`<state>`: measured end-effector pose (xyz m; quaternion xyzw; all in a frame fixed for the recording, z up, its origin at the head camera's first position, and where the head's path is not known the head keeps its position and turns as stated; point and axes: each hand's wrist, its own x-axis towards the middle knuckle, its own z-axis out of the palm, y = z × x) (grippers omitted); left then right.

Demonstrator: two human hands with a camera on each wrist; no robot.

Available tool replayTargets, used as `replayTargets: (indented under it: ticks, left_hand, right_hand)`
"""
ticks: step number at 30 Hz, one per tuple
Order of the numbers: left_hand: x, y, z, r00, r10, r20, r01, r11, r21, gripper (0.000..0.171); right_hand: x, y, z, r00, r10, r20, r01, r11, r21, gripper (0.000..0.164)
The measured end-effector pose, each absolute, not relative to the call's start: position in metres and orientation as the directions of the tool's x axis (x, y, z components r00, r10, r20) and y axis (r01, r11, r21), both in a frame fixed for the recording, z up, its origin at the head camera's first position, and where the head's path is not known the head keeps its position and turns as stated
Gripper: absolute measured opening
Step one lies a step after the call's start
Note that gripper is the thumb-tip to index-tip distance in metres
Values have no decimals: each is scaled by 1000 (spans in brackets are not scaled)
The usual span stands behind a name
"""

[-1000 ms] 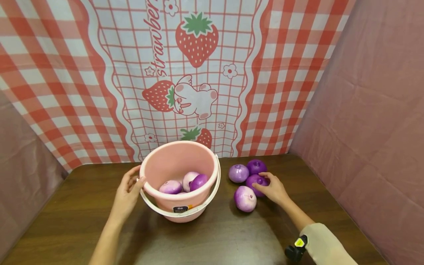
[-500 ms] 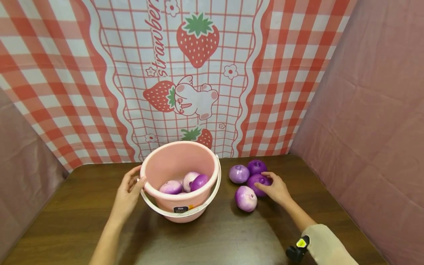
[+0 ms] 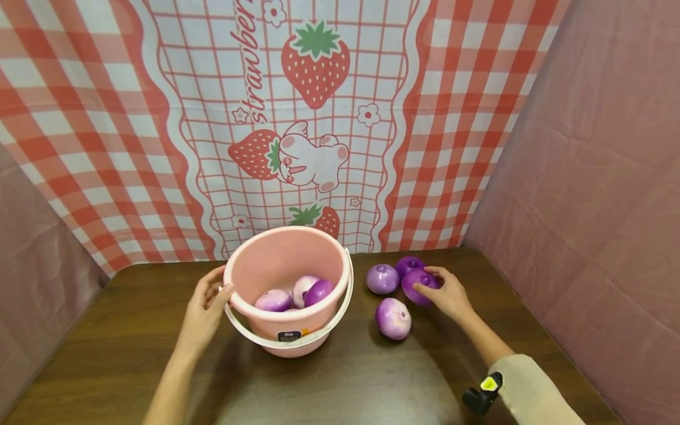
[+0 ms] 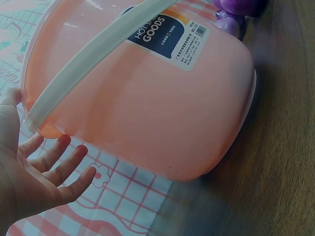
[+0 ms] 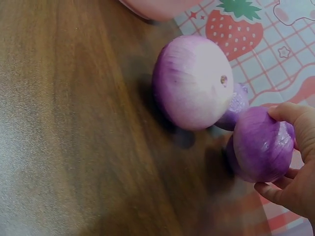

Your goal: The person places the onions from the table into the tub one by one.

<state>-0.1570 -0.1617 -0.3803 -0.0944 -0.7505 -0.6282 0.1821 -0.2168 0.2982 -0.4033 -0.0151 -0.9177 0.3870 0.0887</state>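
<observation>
Since half a second ago, the right hand and the glossy dark purple, round onion it holds have shifted together toward the far right of the wooden tabletop, away from the white-and-purple round onion. In the head view the held onion now partly overlaps the second dark purple onion, behind it; I cannot tell whether the two touch, or whether the held one is off the surface. Thumb and fingers of that hand are clamped on opposite sides of it.

Just left of the second dark purple onion sits a shiny pale lilac onion.

Left hand is where it was, at the left side of the pale pink plastic bucket. Its thumb rests at the rim, and its other fingers are apart and loosely extended beside the wall. A white curved handle hangs down across the bucket's front, where there is a dark label. Inside lie a pink-and-purple onion, a whitish onion, a deep purple onion and a sliver of another.
</observation>
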Motion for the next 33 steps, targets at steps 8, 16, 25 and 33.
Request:
replayTargets:
  ticks: [8, 16, 25, 33]
  left_hand:
    - [-157, -161, -380, -917, -85, 389, 367, 200, 909, 42]
    - [-156, -161, -380, -919, -86, 385, 364, 190, 912, 42]
    - [-157, -162, -380, -912, -80, 402, 383, 183, 905, 42]
    - [-157, -162, -380, -912, -82, 402, 381, 196, 904, 42]
  right_hand:
    - [-219, 299, -394, -980, 101, 173, -51, 707, -706, 61]
    - [-223, 297, -382, -978, 105, 181, -60, 688, -723, 62]
    - [-226, 292, -371, -981, 102, 168, -55, 679, -732, 64]
    - [-229, 285, -361, -977, 82, 195, -88, 682, -726, 62]
